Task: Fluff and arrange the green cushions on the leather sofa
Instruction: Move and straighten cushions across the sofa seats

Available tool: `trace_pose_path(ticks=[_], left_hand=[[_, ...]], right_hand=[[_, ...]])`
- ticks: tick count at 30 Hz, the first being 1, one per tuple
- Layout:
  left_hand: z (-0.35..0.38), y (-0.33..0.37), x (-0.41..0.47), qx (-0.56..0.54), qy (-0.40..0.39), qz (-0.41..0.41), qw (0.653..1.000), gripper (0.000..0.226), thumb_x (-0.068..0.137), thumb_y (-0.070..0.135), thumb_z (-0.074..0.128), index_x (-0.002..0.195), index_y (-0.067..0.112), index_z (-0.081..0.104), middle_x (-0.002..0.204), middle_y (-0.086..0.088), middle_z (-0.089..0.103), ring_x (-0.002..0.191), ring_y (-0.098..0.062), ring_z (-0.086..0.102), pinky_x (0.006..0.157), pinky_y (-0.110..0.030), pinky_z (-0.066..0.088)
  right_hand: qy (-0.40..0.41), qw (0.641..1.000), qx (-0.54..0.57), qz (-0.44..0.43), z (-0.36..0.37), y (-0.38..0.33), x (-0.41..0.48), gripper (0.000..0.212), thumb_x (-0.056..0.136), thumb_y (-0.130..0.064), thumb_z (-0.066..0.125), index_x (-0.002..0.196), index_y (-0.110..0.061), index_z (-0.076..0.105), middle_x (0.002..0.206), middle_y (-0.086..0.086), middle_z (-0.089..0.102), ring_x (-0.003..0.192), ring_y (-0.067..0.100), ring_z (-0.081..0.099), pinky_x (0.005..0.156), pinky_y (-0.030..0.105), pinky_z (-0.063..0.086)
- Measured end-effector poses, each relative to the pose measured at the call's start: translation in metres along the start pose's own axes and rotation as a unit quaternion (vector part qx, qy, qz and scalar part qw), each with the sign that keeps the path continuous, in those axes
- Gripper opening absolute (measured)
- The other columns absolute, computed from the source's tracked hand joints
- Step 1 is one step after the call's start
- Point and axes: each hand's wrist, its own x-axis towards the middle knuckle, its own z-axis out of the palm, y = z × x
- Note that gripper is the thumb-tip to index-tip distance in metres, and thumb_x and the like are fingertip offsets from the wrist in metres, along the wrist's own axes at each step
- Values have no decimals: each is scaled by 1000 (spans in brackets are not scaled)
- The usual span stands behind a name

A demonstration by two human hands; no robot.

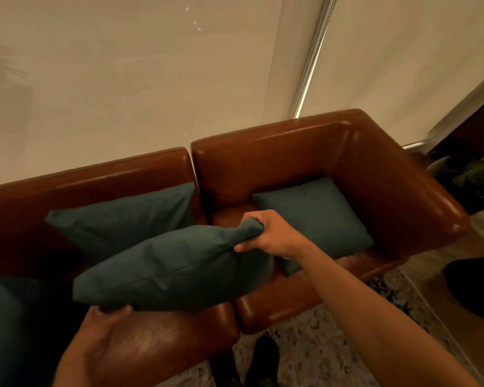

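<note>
Partly cropped left cushion (0, 325), left hand (101, 331) fingers hidden

No readable text anywhere in view.

No letters, numbers, labels, brand marks or signs can be made out on any surface that shows; every surface in sight is plain.
</note>
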Motion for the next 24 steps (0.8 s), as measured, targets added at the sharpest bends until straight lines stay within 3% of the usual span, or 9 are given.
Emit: trace_pose_path(ticks=[3,5,7,10,13,15,18,21,24], left_hand=[[-15,7,27,-88,-33,8,996,83,55,17,98,131,15,62,131,-20,66,122,-38,62,111,-59,40],[-5,40,16,-154,-87,32,984,75,59,14,95,128,13,65,126,-12,71,118,-33,66,107,-55,45],[12,67,7,-147,-86,68,983,59,61,14,93,116,13,72,116,-6,76,110,-25,70,102,-46,48],[34,88,-5,-132,-36,85,987,51,51,16,95,98,16,76,92,7,80,90,-10,75,95,-40,52],[55,95,-13,-43,-20,103,994,49,47,17,99,91,19,77,84,10,80,84,-11,76,88,-40,58],[72,100,-18,78,-24,146,986,50,44,39,102,82,23,74,75,11,77,80,-11,73,81,-39,59],[103,100,-22,313,-17,233,921,69,37,79,82,67,23,55,65,8,66,68,-18,66,62,-37,53],[141,92,-34,397,-17,284,873,60,53,65,82,67,25,40,69,3,63,73,-26,65,55,-35,38],[163,72,-34,393,-15,340,854,35,65,37,75,69,28,41,75,-1,67,77,-28,67,55,-35,38]], right_hand=[[-2,995,95,24,-8,11,-7,31,69,13,84,76,-7,61,70,1,62,71,11,59,66,25,48],[15,990,135,40,-14,19,-13,32,71,17,80,76,-9,60,72,-1,66,72,9,62,67,24,51],[51,984,159,65,-24,29,-17,31,71,14,82,80,-10,64,79,1,71,79,11,67,73,27,53],[118,981,47,145,-44,52,-20,44,62,-6,96,96,-15,70,99,3,75,98,17,71,84,34,55],[65,953,-181,233,-53,62,-24,80,52,-33,101,123,-28,65,128,-4,65,122,15,59,100,33,50],[8,944,-229,237,-44,60,-27,100,51,-42,100,140,-31,54,140,-7,57,130,13,52,105,30,44],[-37,961,-220,164,-13,48,-24,121,47,-50,100,151,-36,40,153,-7,48,139,10,44,110,27,40],[-51,972,-210,92,26,42,-13,121,49,-43,101,152,-33,39,151,-9,49,136,5,45,108,20,38],[-22,964,-247,98,55,55,-3,95,48,-36,100,134,-34,59,133,-8,64,119,11,59,101,30,49]])
